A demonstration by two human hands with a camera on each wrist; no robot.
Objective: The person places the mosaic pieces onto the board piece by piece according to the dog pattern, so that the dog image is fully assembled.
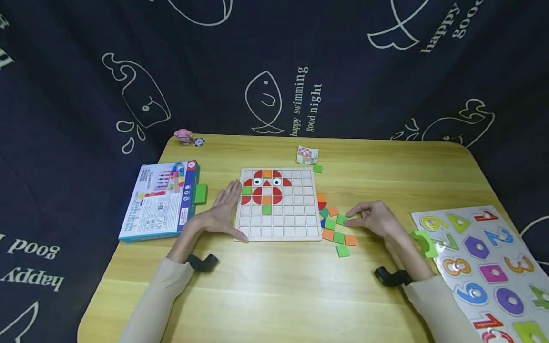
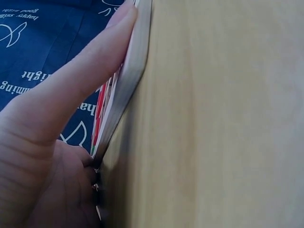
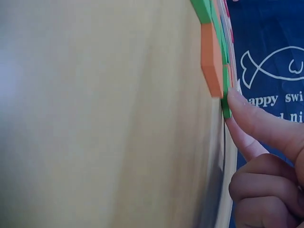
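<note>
A wooden grid board (image 1: 296, 219) lies mid-table, with red, orange, green and eye-patterned tiles set in its upper left cells. Along its left edge my left hand (image 1: 220, 212) rests with fingers extended, the thumb on the near left corner. In the left wrist view that thumb (image 2: 90, 66) lies along the board's rim (image 2: 128, 71). To the board's right, my right hand (image 1: 377, 219) pinches a green square tile (image 1: 341, 219) between thumb and index finger. In the right wrist view the thumb tip meets the green tile (image 3: 226, 102), beside an orange tile (image 3: 211, 59); the other fingers are curled.
Several loose tiles (image 1: 339, 237) lie right of the board. A small pattern card (image 1: 307, 155) and a green tile (image 1: 317, 168) sit behind it. At left is a toy box (image 1: 160, 200) with a green block (image 1: 200, 194); at right, a number puzzle board (image 1: 484, 271).
</note>
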